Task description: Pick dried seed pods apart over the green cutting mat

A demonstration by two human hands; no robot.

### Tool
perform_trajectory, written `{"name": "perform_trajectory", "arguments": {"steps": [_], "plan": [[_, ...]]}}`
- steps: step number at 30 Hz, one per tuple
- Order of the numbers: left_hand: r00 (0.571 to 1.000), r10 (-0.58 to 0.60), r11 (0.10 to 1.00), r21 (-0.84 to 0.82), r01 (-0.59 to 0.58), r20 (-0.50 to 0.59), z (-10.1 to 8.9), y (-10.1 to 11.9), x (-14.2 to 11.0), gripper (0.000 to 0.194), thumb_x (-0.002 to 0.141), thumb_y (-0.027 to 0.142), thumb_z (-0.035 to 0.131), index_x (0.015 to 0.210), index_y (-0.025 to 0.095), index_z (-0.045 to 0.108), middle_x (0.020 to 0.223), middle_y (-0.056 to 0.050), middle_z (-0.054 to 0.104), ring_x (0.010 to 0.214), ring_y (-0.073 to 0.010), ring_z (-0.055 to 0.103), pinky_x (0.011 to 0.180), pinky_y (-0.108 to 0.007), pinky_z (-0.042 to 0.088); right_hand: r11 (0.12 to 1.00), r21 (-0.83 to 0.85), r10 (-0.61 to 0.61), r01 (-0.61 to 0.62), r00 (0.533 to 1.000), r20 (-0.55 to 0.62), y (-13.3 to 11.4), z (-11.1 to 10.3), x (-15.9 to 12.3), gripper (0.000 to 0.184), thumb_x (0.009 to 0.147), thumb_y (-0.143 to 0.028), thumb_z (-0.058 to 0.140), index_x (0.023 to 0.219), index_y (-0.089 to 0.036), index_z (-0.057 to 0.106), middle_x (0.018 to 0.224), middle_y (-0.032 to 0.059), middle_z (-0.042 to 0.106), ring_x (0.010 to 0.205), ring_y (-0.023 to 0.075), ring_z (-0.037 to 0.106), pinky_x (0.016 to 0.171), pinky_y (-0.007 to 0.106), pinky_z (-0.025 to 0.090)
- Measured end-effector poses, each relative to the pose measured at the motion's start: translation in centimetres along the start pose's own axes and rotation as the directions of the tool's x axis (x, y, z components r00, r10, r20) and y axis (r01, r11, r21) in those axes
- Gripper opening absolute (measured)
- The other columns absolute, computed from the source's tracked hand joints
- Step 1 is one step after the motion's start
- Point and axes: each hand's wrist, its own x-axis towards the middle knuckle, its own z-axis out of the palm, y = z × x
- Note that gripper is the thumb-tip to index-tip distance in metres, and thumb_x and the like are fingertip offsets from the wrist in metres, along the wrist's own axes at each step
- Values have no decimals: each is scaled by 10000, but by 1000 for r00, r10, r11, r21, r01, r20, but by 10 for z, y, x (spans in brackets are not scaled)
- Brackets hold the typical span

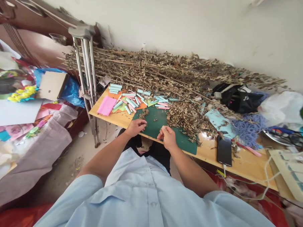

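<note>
Head: curled fingers (pixel 165 130) over mat (pixel 153 127)

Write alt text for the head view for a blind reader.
Left hand and right hand, both curled, at a green mat on a wooden table. Dried leaves are heaped at the mat's right, pastel rolls lie beyond its far left, dried stalks line the wall, and a phone lies at right.

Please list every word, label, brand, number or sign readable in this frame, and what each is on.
No text can be read.
Black bag: small white mark, too blurred to read.
Tan box-like item: small dark mark, too small to read.
Smartphone: dark screen, no legible text.
</note>
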Motion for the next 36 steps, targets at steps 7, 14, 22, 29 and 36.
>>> {"name": "perform_trajectory", "arguments": {"steps": [7,14,22,29,36], "plan": [[1000,4,1000,-15,-3,29,-2,-5,4,268,784,316,746,978,132,719,650,-2,665,578,-118,654,589,-244,581,999,24,-35,36,998,-44,2,6,2,532,768,-719,721,752,-238,495,564,-104,456,371,93,522,304,222,442],[996,37,999,15,-39,78,-5,-10,12,247,787,282,744,987,139,729,657,0,674,589,-119,666,578,-230,574,997,-39,-74,69,986,-150,3,16,7,508,814,-690,690,717,-236,484,499,-107,438,323,89,473,266,208,375],[993,81,997,12,-82,81,-3,-21,19,242,806,282,731,1005,145,727,664,7,676,559,-102,644,577,-225,563,998,36,-36,45,974,-222,-2,16,10,304,907,-456,706,810,-192,589,575,-20,649,438,136,646,351,208,499],[994,95,995,3,-95,61,-2,-22,22,225,788,265,739,980,149,723,657,13,672,554,-107,647,581,-238,572,996,80,-28,45,979,-202,-5,15,6,160,897,-266,746,840,-171,630,711,53,761,602,156,745,531,219,617],[995,84,996,-8,-84,59,-2,-24,21,219,797,259,726,987,150,720,664,10,675,571,-112,656,587,-239,579,993,98,-46,69,976,-212,-2,11,8,184,832,-251,817,798,-167,657,641,14,729,530,130,705,513,206,609]]}}
